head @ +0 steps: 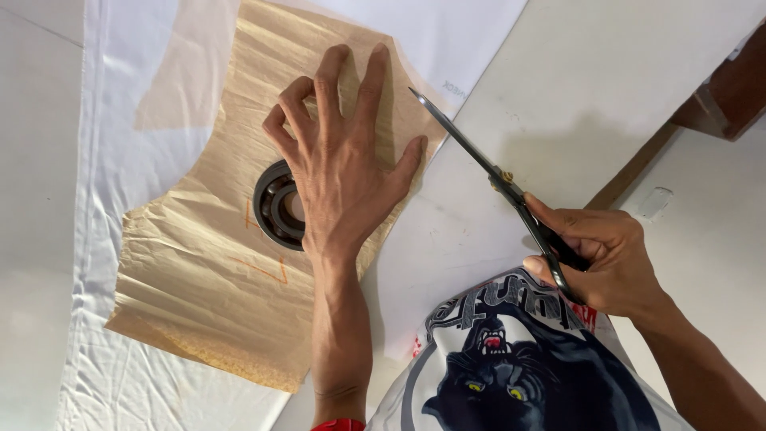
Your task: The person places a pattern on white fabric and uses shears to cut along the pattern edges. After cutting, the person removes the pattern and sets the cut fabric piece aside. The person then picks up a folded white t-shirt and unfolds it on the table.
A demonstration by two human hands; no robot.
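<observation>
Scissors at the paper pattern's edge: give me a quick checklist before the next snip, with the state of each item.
1. Paper pattern pinned flat by the left hand, fingers spread: ok.
2. Metal ring weight sits on the pattern beside the wrist: ok.
3. Scissors gripped in the right hand: ok.
4. Left thumb away from the blades: not ok, it lies close to them at the pattern's edge.
5. White fabric smooth under the pattern: not ok, wrinkles show at the lower left.
6. Blades on the cutting line: cannot tell, no line is visible there.
</observation>
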